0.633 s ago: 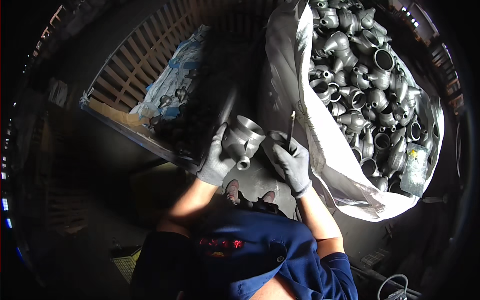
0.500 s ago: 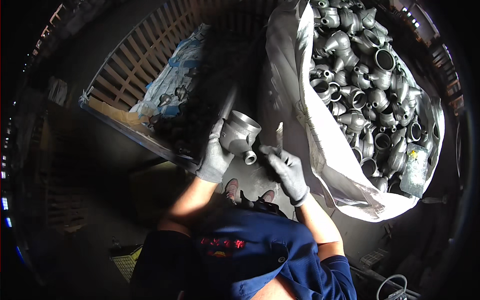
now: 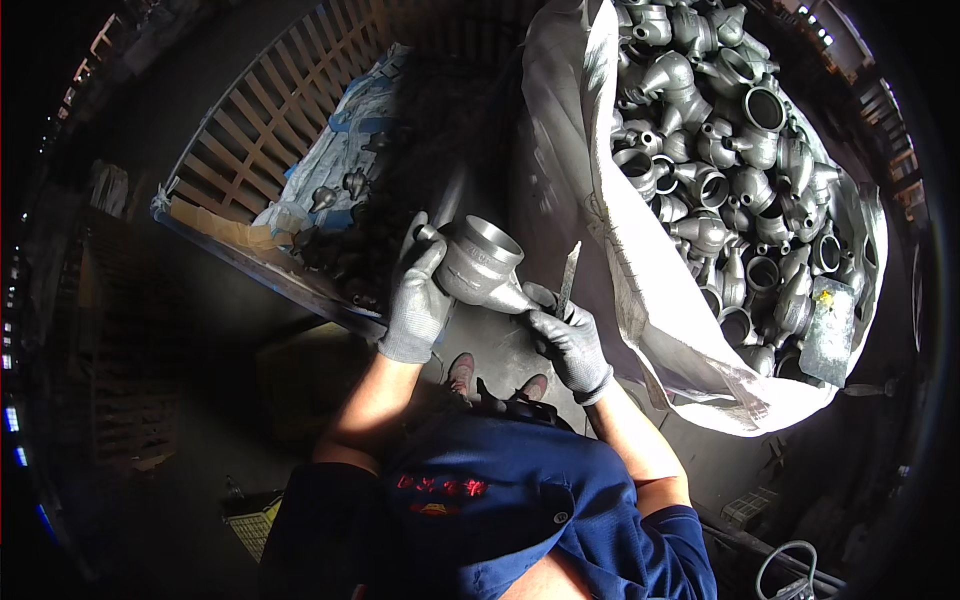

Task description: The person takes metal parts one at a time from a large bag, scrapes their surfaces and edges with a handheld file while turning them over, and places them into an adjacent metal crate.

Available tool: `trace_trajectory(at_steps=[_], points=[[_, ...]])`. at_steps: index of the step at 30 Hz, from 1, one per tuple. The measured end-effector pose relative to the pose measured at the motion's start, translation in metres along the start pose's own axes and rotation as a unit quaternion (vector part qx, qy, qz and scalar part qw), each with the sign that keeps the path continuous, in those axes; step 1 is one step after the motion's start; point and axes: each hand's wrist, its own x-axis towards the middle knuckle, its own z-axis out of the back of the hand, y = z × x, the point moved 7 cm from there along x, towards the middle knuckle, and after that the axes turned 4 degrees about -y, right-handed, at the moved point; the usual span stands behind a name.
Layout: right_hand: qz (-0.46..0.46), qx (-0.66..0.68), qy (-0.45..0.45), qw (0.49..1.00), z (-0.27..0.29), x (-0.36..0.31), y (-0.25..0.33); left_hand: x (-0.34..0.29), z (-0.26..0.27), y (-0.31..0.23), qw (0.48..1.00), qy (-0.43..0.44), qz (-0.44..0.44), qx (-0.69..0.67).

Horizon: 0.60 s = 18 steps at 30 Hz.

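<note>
A grey metal casting, a round hollow body with a wide open mouth and a narrow spout, is held up in front of me. My gloved left hand is closed round its left side, near a small stub. The wide mouth faces up, while the spout points right. My gloved right hand grips a narrow, flat metal file that stands upright with its tip above the fist. The fingers of that hand also touch the spout's end, and they hide its opening.
A big white sack full of similar castings stands at the right, a grey plate lying on top. At the left, a slatted crate contains plastic sheeting and more castings. A yellow basket is on the floor.
The casting has turned so its spout points right instead of toward me. My right hand has come in from beside it to touch the spout, still holding the file.
</note>
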Motion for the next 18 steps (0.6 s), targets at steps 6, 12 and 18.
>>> trace_trajectory(at_steps=[6, 12, 18], points=[[-0.006, -0.003, -0.005, 1.0, 0.004, 0.003, -0.002, 0.008, 0.008, -0.011, 0.981, 0.054, -0.069, 0.17], [-0.023, 0.044, -0.002, 0.999, 0.009, 0.007, -0.008, 0.004, -0.007, -0.016, 0.987, 0.091, -0.055, 0.119], [-0.043, 0.084, 0.016, 0.995, 0.009, 0.011, -0.012, -0.002, -0.028, -0.024, 0.972, 0.184, -0.066, 0.13]])
